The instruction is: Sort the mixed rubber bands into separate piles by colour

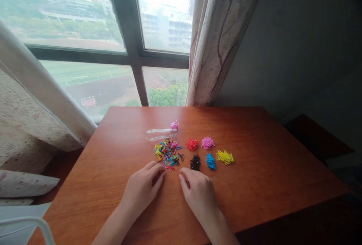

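Observation:
A mixed pile of small coloured rubber bands (166, 152) lies on the wooden table in front of my hands. My left hand (144, 184) rests at the pile's near edge, thumb and index finger curled together at the tips. My right hand (200, 191) is just right of it, below the black rubber bands (195, 162), its fingertips also drawn together. Whether either pinch holds a band is too small to make out. Sorted heaps sit to the right: red rubber bands (192, 144), pink rubber bands (207, 142), blue rubber bands (210, 161) and yellow rubber bands (225, 156).
Behind the mixed pile lies a clear plastic container (160, 134) with a pink top (174, 125). The table (268, 173) reaches back to a window, with a curtain (215, 41) at its right. A white curved tube (34, 220) stands at lower left.

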A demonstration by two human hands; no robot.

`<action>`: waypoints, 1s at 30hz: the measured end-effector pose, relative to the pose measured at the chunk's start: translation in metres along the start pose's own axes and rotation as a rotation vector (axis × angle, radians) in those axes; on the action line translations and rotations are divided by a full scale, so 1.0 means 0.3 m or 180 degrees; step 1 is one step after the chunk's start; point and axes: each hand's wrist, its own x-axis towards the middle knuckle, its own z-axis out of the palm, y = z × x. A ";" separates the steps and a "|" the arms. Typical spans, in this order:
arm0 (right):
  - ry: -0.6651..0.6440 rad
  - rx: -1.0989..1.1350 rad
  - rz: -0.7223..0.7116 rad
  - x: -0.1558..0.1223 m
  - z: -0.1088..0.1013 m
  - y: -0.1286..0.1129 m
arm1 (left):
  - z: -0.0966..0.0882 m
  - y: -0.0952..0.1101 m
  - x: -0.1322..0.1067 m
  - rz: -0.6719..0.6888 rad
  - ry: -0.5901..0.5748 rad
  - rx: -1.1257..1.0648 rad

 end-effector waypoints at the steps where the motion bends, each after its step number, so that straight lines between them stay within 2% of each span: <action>1: -0.0041 -0.0013 -0.0004 0.003 0.007 -0.010 | 0.000 0.001 0.001 -0.0010 -0.0012 0.0016; 11: -0.0215 -0.0124 0.0009 0.025 0.040 -0.039 | 0.005 0.009 0.007 -0.0137 0.0058 0.0083; 22: -0.0266 -0.0137 0.0120 0.011 0.052 -0.041 | 0.001 0.017 0.039 -0.0189 -0.0083 0.0205; 30: -0.0246 -0.0151 0.0290 0.023 0.044 -0.055 | 0.000 0.002 0.020 -0.0060 0.0079 -0.0114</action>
